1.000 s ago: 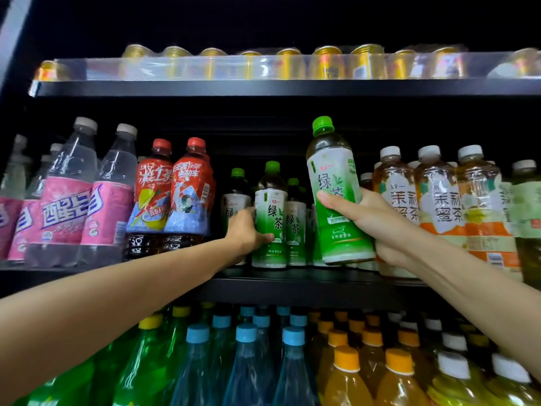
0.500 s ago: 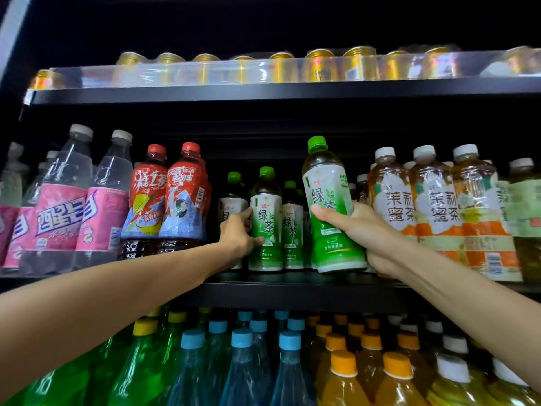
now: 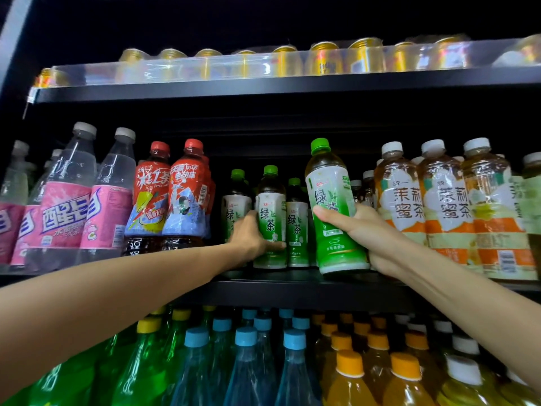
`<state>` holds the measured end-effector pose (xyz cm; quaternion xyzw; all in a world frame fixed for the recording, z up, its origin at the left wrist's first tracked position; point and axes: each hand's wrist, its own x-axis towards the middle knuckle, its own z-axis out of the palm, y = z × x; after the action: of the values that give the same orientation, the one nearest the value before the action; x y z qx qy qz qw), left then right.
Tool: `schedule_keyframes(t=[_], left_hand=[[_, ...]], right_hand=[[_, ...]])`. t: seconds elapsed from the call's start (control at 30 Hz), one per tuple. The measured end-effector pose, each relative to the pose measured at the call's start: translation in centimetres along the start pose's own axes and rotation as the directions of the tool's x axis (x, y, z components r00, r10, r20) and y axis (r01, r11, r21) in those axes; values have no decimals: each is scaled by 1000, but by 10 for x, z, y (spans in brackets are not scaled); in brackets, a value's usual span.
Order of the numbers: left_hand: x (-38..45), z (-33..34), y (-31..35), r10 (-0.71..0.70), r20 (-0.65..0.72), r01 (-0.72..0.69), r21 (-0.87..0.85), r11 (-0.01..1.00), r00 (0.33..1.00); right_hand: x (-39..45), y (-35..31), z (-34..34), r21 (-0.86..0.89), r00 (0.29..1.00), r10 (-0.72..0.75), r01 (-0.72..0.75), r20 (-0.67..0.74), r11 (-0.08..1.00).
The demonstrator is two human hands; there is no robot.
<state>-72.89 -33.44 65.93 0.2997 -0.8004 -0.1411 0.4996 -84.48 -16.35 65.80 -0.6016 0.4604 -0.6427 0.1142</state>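
My right hand point(image 3: 364, 232) grips a green tea bottle point(image 3: 333, 206) with a green cap, held upright and slightly tilted at the front of the middle shelf point(image 3: 292, 284), its base at the shelf surface. My left hand point(image 3: 248, 235) wraps around the lower part of a second green tea bottle point(image 3: 270, 212) standing on the same shelf, thumb across its front. More green tea bottles point(image 3: 297, 218) stand behind and beside it.
Red iced tea bottles point(image 3: 169, 194) and pink-labelled clear bottles point(image 3: 67, 206) stand to the left, orange-labelled jasmine tea bottles point(image 3: 445, 206) to the right. Gold cans point(image 3: 322, 58) line the top shelf. Below are green, blue-capped point(image 3: 246, 361) and orange-capped bottles.
My right hand has lowered its green tea bottle down to the shelf. My left hand stayed on the second bottle and closed further around it.
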Motion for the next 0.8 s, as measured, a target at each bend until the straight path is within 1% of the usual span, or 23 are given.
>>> schedule_keyframes(t=[0.1, 0.4, 0.53, 0.67, 0.73, 0.8], left_hand=[[-4, 2, 4, -21, 6, 20, 64, 998, 1000], [-2, 3, 2, -70, -47, 75, 99, 992, 996], [-3, 3, 4, -66, -52, 73, 142, 987, 996], [-7, -3, 8, -63, -61, 74, 212, 974, 996], [-8, -11, 11, -45, -50, 54, 212, 976, 998], [-12, -22, 15, 32, -6, -30, 178, 984, 999]], right_hand=[[0, 0, 0, -7, 1000, 1, -1, 1, 1000], [-1, 1, -1, -19, 1000, -5, 5, -15, 1000], [0, 2, -1, -32, 1000, -3, 2, -15, 999], [11, 6, 1, -32, 999, 42, -41, 20, 999], [22, 13, 3, -30, 994, 102, -101, 31, 994], [34, 20, 8, -44, 989, 148, -146, 33, 988]])
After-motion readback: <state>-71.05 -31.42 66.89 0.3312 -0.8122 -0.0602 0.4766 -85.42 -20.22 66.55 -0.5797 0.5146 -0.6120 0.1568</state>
